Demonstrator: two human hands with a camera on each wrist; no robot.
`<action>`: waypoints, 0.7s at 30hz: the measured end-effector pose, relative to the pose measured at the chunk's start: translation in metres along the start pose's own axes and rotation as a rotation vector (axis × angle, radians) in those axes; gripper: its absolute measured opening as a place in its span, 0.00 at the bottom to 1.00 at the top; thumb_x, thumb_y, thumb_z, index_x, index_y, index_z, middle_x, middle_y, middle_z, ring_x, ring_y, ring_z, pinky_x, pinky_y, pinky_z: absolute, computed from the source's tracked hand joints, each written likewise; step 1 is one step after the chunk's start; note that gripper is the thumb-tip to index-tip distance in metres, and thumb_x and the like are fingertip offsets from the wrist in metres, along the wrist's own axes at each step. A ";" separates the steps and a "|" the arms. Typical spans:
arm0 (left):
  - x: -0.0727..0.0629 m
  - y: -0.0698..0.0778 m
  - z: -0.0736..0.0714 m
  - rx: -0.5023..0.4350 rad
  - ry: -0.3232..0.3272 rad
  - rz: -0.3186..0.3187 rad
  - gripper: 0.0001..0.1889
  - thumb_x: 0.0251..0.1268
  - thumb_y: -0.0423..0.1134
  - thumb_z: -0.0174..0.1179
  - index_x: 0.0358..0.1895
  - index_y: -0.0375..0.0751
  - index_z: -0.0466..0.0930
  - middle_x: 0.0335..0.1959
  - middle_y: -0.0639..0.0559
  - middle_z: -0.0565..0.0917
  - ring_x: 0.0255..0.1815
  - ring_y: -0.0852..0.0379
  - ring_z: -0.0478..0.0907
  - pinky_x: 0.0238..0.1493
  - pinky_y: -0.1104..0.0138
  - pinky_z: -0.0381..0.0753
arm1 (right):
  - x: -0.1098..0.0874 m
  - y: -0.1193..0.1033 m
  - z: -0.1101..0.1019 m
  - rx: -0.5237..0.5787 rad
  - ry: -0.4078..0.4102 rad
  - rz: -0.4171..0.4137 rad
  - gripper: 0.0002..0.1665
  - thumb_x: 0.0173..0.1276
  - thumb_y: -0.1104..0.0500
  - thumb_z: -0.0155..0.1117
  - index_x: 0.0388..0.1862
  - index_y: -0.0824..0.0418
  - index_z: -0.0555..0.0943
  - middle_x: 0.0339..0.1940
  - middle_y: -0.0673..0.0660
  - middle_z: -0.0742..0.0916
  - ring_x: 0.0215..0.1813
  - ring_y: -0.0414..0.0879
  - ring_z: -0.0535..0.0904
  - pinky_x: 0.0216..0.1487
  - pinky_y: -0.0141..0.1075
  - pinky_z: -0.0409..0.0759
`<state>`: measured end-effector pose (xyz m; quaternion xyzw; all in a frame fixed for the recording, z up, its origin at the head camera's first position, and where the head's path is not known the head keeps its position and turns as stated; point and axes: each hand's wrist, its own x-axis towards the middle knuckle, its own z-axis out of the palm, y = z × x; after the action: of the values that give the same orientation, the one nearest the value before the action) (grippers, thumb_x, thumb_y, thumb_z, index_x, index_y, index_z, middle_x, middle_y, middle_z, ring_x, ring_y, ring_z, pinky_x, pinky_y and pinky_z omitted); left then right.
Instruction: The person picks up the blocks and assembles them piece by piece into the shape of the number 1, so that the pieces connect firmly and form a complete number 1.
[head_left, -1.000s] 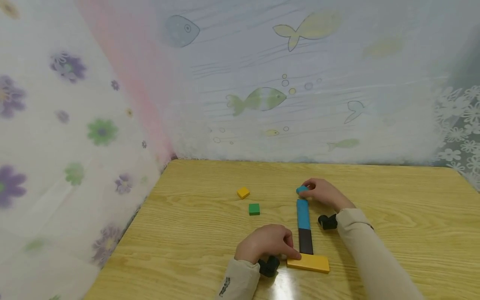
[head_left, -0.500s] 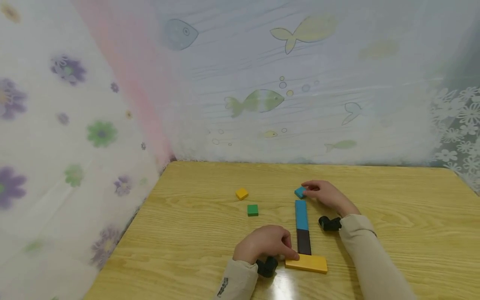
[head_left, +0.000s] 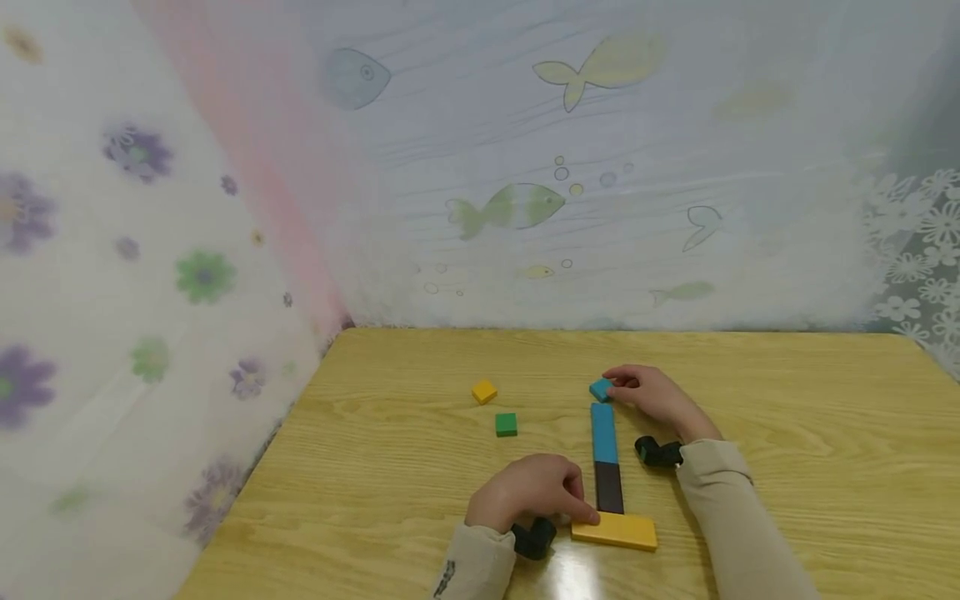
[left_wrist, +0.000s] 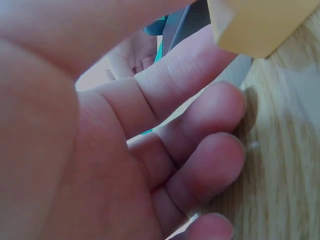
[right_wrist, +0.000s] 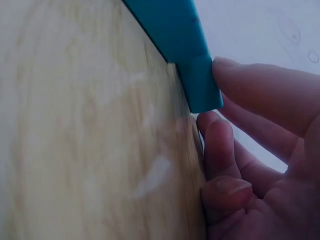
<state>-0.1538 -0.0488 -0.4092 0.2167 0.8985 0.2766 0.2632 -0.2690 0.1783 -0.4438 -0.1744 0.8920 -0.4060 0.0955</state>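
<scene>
In the head view my left hand [head_left: 528,490] holds the left end of a long yellow block [head_left: 618,532], thumb on top. The left wrist view shows the index finger against the yellow block [left_wrist: 260,25], the other fingers curled. Beyond it a black block [head_left: 609,487] and a long blue block [head_left: 603,433] form a straight strip running away from me. My right hand [head_left: 656,398] pinches a small blue block [head_left: 600,389] by its right side, at the strip's far end. This small block sits turned cornerwise. In the right wrist view my thumb [right_wrist: 260,85] presses its side.
A small yellow block [head_left: 484,392] and a small green block [head_left: 506,424] lie left of the strip on the wooden table [head_left: 360,467]. Black wrist cameras [head_left: 534,537] sit below both hands. A sheet printed with fish [head_left: 510,207] hangs behind the table.
My right fingers have shifted right on the small blue block, uncovering more of it. That block has come slightly closer to the strip's far end. My left hand stays on the yellow block.
</scene>
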 end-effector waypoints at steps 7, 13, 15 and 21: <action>0.003 -0.002 0.000 0.024 0.003 -0.002 0.13 0.48 0.55 0.64 0.21 0.53 0.75 0.20 0.63 0.75 0.20 0.64 0.70 0.22 0.70 0.68 | -0.002 -0.003 0.001 0.002 0.006 -0.023 0.24 0.67 0.53 0.54 0.60 0.60 0.69 0.49 0.61 0.76 0.49 0.55 0.72 0.42 0.44 0.71; 0.002 -0.002 -0.001 0.011 0.006 -0.005 0.13 0.47 0.55 0.64 0.21 0.53 0.75 0.21 0.63 0.75 0.20 0.64 0.70 0.23 0.70 0.68 | -0.003 -0.004 0.003 -0.011 0.022 -0.027 0.23 0.67 0.54 0.53 0.60 0.60 0.70 0.49 0.61 0.76 0.49 0.55 0.72 0.45 0.47 0.70; 0.002 -0.003 -0.001 -0.007 0.007 -0.010 0.13 0.47 0.55 0.65 0.21 0.53 0.75 0.21 0.62 0.76 0.20 0.63 0.70 0.22 0.69 0.68 | -0.003 -0.005 0.003 -0.014 0.033 -0.033 0.23 0.67 0.54 0.53 0.59 0.60 0.70 0.48 0.61 0.77 0.49 0.55 0.72 0.45 0.47 0.70; 0.002 -0.003 0.001 -0.041 0.005 -0.015 0.13 0.47 0.54 0.65 0.21 0.52 0.76 0.21 0.61 0.76 0.20 0.62 0.71 0.22 0.68 0.68 | -0.005 -0.008 0.005 -0.025 0.045 -0.028 0.23 0.67 0.54 0.53 0.58 0.62 0.70 0.46 0.61 0.77 0.47 0.54 0.72 0.44 0.46 0.70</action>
<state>-0.1558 -0.0497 -0.4128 0.2040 0.8948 0.2936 0.2673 -0.2607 0.1716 -0.4407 -0.1787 0.8964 -0.3999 0.0676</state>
